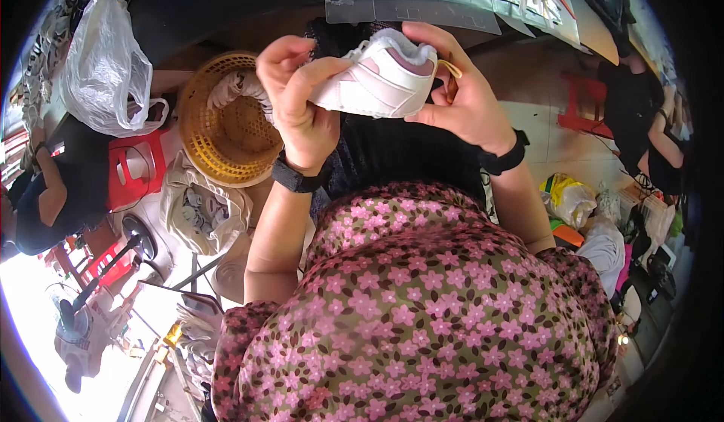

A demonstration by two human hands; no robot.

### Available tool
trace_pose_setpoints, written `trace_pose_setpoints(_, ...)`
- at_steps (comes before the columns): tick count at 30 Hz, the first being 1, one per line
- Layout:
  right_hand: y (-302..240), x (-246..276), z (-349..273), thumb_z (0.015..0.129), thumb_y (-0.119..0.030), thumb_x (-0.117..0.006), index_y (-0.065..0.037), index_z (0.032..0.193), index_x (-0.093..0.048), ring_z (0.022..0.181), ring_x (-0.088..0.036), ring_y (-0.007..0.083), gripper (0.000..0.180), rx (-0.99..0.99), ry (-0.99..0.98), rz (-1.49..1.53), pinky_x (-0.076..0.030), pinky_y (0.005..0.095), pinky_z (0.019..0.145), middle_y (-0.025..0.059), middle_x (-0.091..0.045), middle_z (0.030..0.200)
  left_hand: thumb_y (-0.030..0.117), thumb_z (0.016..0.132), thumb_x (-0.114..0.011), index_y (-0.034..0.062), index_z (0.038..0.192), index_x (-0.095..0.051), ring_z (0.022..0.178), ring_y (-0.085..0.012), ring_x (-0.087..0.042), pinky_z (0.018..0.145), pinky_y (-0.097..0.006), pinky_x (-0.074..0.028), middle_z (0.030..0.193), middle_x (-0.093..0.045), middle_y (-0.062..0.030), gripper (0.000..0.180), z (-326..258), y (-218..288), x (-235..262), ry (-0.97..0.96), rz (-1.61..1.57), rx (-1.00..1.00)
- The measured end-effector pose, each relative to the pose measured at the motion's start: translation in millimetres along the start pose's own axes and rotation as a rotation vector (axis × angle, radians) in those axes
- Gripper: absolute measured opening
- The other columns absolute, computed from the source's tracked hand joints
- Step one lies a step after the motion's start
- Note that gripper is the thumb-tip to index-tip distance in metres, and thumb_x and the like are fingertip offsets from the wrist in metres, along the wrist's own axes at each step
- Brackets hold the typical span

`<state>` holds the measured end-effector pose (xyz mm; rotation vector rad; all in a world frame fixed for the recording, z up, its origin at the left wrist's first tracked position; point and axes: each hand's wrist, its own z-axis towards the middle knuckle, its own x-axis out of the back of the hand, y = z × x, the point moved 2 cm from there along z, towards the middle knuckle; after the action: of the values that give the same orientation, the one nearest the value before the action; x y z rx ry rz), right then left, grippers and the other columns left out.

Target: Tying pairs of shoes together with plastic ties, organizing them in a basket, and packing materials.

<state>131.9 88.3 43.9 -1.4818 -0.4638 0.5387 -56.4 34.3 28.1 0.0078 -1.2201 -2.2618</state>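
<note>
At the far left, a translucent white plastic bag [105, 67] bulges upright; I cannot tell what it holds. Nearer, just beside a red stool [154, 158], a pale cloth sack [175, 203] gapes open, with small grey and whitish pieces [202, 209] heaped inside. Beyond the sack, a round yellow-brown basket [190, 120] with openwork walls has bunched, cream-coloured material [232, 90] along its far inner side, partly hidden behind my left hand.

In the middle, raised in front of my floral-patterned top [422, 294], I hold a small shoe [377, 86] between both hands. It is white with pale pink panels and a fluffy grey lining, toe to the left, heel to the right. My left hand [303, 101] is partly open, its fingers bent, pinching the toe end. My right hand [469, 101] is curved wide around the heel end, forefinger on the far side and thumb on the near side, grasping it. A thin yellow loop [451, 68] shows beside my right fingers.

To the right, on the floor, a yellow-and-white plastic bag [571, 202] sits among other bundles; its contents are unclear.
</note>
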Motion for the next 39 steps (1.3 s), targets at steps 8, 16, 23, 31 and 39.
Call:
trace_pose_setpoints(8,19.4,-22.6,-6.0,0.059,0.009,-0.071,-0.006,0.097,-0.052,0.113,-0.046,0.0343,0.045,0.648,0.301,-0.491,-0.042,0.0375,0.092,0.0186,-0.038,0.123,0.038,0.088,-0.043,0.0028,0.13,-0.031,0.118,-0.0293,-0.042,0.098,-0.042,-0.035,0.129,-0.039,-0.0163,0.056,-13.4,13.3,-15.9,0.13,-1.31,1.089)
trace_pose_setpoints(16,45.0,-12.1,-6.8,0.063,0.008,-0.069,-0.007,0.094,-0.053,0.108,-0.052,0.0301,0.037,0.718,0.329,-0.708,-0.047,0.0314,0.082,0.0197,-0.045,0.122,0.018,0.082,-0.059,-0.0019,0.128,-0.032,0.115,-0.0269,-0.047,0.097,-0.043,-0.039,0.124,-0.046,-0.0146,0.057,-16.8,7.8,-12.9,-0.017,-1.406,1.072)
trace_pose_setpoints(23,33.2,-5.1,-3.1,0.076,0.003,-0.052,-0.002,0.116,-0.05,0.088,-0.059,0.0158,0.04,0.153,0.129,-0.029,-0.047,0.0249,0.065,0.0109,-0.049,0.123,0.009,0.082,-0.058,0.0017,0.127,-0.035,0.113,-0.027,-0.047,0.098,-0.044,-0.037,0.122,-0.048,-0.0133,0.051,-21.9,3.3,-17.5,-0.024,-1.375,0.952)
trace_pose_setpoints(31,18.1,-3.2,7.4,0.083,-0.021,-0.058,0.0,0.097,-0.054,0.052,-0.036,0.0004,0.026,-0.454,0.183,0.274,-0.027,0.015,0.043,0.0025,-0.059,0.086,0.0,0.083,-0.054,-0.0005,0.119,-0.045,0.099,-0.0204,-0.057,0.089,-0.036,-0.046,0.11,-0.056,-0.0113,0.038,-26.8,-6.4,-23.1,-0.165,-1.184,0.954)
trace_pose_setpoints(39,35.6,-3.5,6.3,0.08,-0.024,-0.062,-0.002,0.087,-0.062,0.052,-0.036,-0.001,0.023,-0.466,0.401,0.45,-0.027,0.0151,0.045,-0.0038,-0.058,0.074,-0.009,0.083,-0.051,-0.0036,0.104,-0.05,0.08,-0.0163,-0.061,0.074,-0.027,-0.052,0.095,-0.058,-0.0085,0.022,-31.0,-9.9,-26.3,-0.07,-0.64,0.602)
